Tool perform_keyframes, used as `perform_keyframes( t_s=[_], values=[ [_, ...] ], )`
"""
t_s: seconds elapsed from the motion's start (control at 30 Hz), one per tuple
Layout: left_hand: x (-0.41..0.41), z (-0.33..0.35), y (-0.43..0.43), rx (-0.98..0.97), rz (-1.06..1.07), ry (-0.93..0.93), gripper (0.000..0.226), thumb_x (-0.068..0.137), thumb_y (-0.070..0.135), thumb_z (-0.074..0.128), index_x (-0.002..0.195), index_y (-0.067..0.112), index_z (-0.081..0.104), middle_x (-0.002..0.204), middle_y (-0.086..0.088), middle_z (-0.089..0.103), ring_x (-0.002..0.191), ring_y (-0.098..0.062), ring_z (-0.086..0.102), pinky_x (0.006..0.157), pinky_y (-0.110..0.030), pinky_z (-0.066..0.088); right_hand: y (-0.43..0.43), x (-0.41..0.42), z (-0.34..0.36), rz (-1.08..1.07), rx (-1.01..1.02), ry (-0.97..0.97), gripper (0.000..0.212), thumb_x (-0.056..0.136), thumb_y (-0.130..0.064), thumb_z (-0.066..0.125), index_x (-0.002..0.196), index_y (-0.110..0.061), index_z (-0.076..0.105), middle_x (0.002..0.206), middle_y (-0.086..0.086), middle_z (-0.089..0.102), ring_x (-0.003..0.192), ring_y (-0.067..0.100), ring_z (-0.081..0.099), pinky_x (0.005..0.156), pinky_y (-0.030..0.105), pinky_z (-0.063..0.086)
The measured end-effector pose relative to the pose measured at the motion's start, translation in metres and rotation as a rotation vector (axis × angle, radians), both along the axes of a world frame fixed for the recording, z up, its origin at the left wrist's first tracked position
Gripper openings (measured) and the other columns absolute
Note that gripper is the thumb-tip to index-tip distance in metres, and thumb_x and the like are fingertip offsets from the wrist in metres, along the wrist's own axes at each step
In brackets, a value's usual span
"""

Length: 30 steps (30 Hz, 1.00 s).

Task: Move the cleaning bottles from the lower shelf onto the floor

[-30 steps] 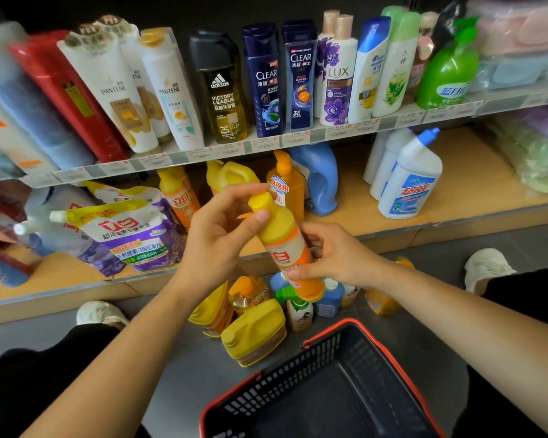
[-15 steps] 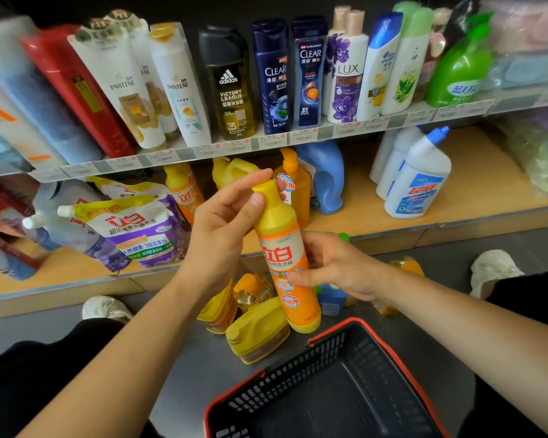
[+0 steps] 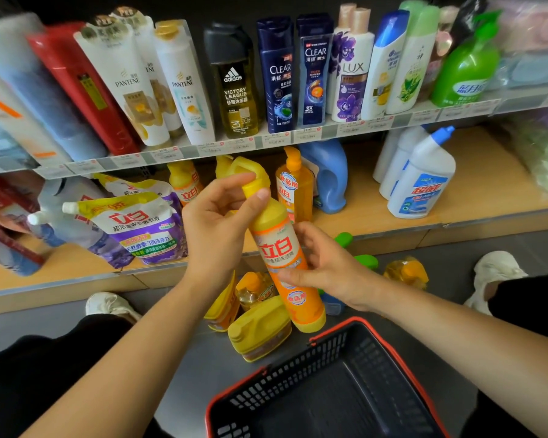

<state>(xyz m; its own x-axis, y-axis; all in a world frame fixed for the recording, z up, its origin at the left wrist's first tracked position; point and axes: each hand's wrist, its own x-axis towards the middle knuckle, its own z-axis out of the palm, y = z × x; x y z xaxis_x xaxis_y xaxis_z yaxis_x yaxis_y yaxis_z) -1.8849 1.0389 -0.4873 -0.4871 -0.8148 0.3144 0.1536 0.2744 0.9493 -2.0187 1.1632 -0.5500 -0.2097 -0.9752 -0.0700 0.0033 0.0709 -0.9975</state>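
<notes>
An orange dish-soap bottle (image 3: pixel 280 251) with a yellow cap hangs above the floor in front of the lower shelf (image 3: pixel 393 222). My left hand (image 3: pixel 217 226) pinches its cap and neck. My right hand (image 3: pixel 326 270) holds its body from the right. Below it, on the grey floor, lie several yellow and orange bottles (image 3: pixel 260 330), with a green-capped bottle (image 3: pixel 366 260) behind my right hand. The shelf holds another orange bottle (image 3: pixel 293 188), a blue jug (image 3: pixel 329 178), white toilet-cleaner bottles (image 3: pixel 421 181) and refill pouches (image 3: pixel 140 229).
A black shopping basket (image 3: pixel 329 384) with a red rim stands on the floor right below the held bottle. White shoes (image 3: pixel 113 306) sit left and right on the floor. The upper shelf (image 3: pixel 266 140) carries shampoo and body-wash bottles.
The orange bottle has turned more upright and dropped a little towards the floor, both hands still on it. My right hand shifted up along its body.
</notes>
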Motion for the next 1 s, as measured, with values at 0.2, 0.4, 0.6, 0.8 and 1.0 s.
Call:
perform_keyframes(
  t_s=[0.2,0.4,0.6,0.8,1.0],
  values=[
    [-0.002,0.003,0.0,-0.101,-0.046,-0.069,0.032,0.087,0.03,0.074,0.112,0.01,0.074,0.091,-0.004,0.073,0.086,-0.023,0.071,0.071,-0.035,0.059,0.002,0.004,0.0,-0.095,-0.036,-0.052,0.056,0.079,-0.027,0.081,0.129,-0.023,0.057,0.122,0.002,0.07,0.114,0.021,0.067,0.098,0.045,0.055],
    [0.002,0.002,-0.01,0.159,-0.439,-0.018,0.038,0.099,0.024,0.056,0.136,0.017,0.059,0.128,-0.011,0.07,0.124,-0.03,0.063,0.101,-0.046,0.053,0.006,0.0,0.009,0.173,0.037,-0.402,0.056,0.08,-0.03,0.073,0.132,-0.017,0.057,0.123,0.012,0.069,0.115,0.032,0.066,0.094,0.04,0.055],
    [0.004,0.004,-0.004,0.124,-0.358,0.034,0.04,0.093,0.018,0.064,0.131,0.005,0.063,0.117,-0.015,0.074,0.116,-0.031,0.069,0.096,-0.046,0.057,0.006,0.001,0.008,0.143,0.004,-0.292,0.05,0.08,-0.028,0.079,0.126,-0.017,0.062,0.119,0.008,0.072,0.113,0.027,0.068,0.091,0.035,0.055],
    [0.003,-0.002,0.006,-0.171,-0.128,-0.028,0.031,0.095,0.01,0.067,0.126,0.011,0.067,0.118,-0.008,0.074,0.114,-0.019,0.07,0.093,-0.036,0.059,0.005,0.004,0.003,-0.127,-0.12,0.076,0.041,0.081,-0.022,0.081,0.12,-0.023,0.065,0.113,-0.001,0.074,0.107,0.016,0.07,0.089,0.03,0.057],
    [0.004,0.006,-0.005,0.057,-0.301,0.031,0.032,0.092,0.028,0.063,0.119,0.016,0.073,0.118,-0.015,0.074,0.117,-0.031,0.068,0.097,-0.049,0.056,0.009,-0.005,0.011,0.215,0.036,-0.405,0.056,0.078,-0.026,0.076,0.13,-0.013,0.058,0.119,0.009,0.071,0.111,0.026,0.068,0.09,0.034,0.055]
  ],
)
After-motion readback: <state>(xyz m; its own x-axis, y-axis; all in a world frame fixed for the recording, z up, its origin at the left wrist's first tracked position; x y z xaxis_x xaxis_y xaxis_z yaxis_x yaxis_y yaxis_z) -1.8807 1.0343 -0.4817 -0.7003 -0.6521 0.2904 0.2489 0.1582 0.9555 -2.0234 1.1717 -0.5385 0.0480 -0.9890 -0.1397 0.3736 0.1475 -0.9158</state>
